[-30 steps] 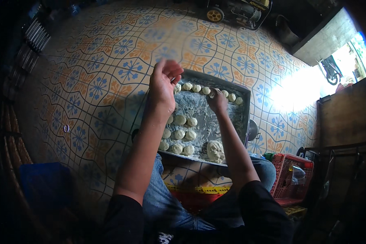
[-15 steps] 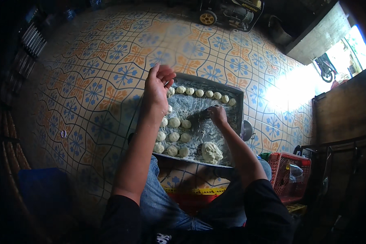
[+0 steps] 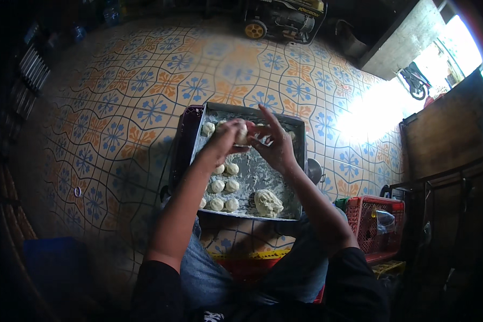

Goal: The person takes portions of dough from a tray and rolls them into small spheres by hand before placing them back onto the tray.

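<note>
Dough piece [image 3: 242, 135] sat in the left hand [image 3: 225, 140], above the far half of a floured tray [image 3: 249, 172].

The left hand's fingers were curled around the piece, grasping it; blur hid how firmly they pressed. Just to the right, the right hand [image 3: 276, 150] was loosely parted, one finger raised toward the far side and the thumb bent in near the dough; whether its fingertips touched the piece could not be told. On the tray, small dough balls [image 3: 218, 186] lay in rows at near left, and a larger dough lump [image 3: 268, 203] rested at near right.
</note>
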Demonstrator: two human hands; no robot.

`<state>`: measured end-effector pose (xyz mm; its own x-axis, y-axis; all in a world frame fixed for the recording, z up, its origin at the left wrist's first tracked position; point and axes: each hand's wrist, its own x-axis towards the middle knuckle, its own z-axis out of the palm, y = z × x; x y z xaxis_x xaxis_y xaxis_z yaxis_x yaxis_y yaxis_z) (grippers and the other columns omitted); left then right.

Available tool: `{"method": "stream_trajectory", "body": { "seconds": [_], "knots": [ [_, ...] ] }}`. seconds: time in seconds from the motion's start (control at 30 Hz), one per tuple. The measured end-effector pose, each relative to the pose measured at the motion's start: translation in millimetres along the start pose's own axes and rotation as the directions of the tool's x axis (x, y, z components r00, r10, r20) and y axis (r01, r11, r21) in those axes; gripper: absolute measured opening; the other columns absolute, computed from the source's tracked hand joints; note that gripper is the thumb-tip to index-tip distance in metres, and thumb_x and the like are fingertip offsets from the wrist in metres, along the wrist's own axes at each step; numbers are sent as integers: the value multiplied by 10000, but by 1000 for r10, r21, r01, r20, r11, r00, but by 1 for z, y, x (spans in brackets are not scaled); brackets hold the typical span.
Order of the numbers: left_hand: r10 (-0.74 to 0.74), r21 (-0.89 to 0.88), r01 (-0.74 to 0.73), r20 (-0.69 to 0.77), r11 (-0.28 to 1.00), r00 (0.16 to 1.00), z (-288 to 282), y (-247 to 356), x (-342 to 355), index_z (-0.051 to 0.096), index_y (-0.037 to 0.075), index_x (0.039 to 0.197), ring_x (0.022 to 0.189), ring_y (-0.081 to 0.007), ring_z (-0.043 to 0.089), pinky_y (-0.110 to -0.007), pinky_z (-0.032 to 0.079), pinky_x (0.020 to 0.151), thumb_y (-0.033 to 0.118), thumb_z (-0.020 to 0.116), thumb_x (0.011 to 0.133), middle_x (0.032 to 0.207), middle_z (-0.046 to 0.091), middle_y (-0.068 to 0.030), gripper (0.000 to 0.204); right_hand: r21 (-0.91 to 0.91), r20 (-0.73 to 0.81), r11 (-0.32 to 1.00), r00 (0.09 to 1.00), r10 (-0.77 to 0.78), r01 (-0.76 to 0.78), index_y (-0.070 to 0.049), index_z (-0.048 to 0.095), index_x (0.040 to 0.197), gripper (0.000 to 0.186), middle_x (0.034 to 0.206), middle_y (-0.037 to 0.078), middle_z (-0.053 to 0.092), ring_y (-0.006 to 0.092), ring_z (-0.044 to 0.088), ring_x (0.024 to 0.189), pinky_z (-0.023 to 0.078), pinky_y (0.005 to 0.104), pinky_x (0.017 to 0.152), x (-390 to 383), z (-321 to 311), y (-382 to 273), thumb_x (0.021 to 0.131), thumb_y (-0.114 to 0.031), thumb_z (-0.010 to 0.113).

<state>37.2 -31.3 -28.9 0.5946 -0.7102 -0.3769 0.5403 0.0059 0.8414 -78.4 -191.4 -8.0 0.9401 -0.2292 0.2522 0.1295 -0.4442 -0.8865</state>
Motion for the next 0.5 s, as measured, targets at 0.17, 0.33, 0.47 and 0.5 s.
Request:
{"method": "stream_trajectory", "body": {
  "seconds": [0.17, 0.33, 0.47, 0.5],
  "knots": [
    [178, -585, -277, -222, 762, 959, -61, 45, -4, 534, 137, 826, 489, -29, 336, -171, 238, 366, 244, 576, 1035, 631, 381, 70, 239, 27, -166, 995, 982, 95, -92, -99, 602, 1382, 553, 964, 58, 766, 105, 642, 780, 529, 290, 726, 37, 14, 78, 863, -123, 792],
    [342, -702, -458, -313, 544, 886, -94, 54, -12, 448, 142, 734, 499, -85, 343, -218, 347, 445, 235, 524, 1053, 612, 364, 45, 341, -448, 154, 886, 966, 210, -121, -147, 679, 1269, 469, 1068, 159, 752, 347, 725, 949, 573, 432, 837, 59, 77, 148, 838, -301, 780],
    [266, -619, -553, -497, 558, 826, -90, 55, -19, 580, 6, 1055, 790, -147, 576, -249, 571, 687, 80, 573, 1017, 996, 605, -98, 84, -635, 310, 773, 915, 258, -3, -158, 688, 1240, 426, 1089, 194, 732, 406, 704, 1022, 583, 485, 845, 85, 162, 150, 836, -285, 724],
    [216, -617, -529, -510, 583, 833, -74, 61, -15, 588, -8, 1114, 784, -139, 574, -232, 570, 687, 52, 588, 1008, 1056, 611, -116, 122, -654, 307, 756, 908, 287, -18, -153, 684, 1238, 415, 1077, 194, 732, 407, 706, 1016, 585, 490, 832, 95, 168, 170, 834, -247, 709]
  ]
}}
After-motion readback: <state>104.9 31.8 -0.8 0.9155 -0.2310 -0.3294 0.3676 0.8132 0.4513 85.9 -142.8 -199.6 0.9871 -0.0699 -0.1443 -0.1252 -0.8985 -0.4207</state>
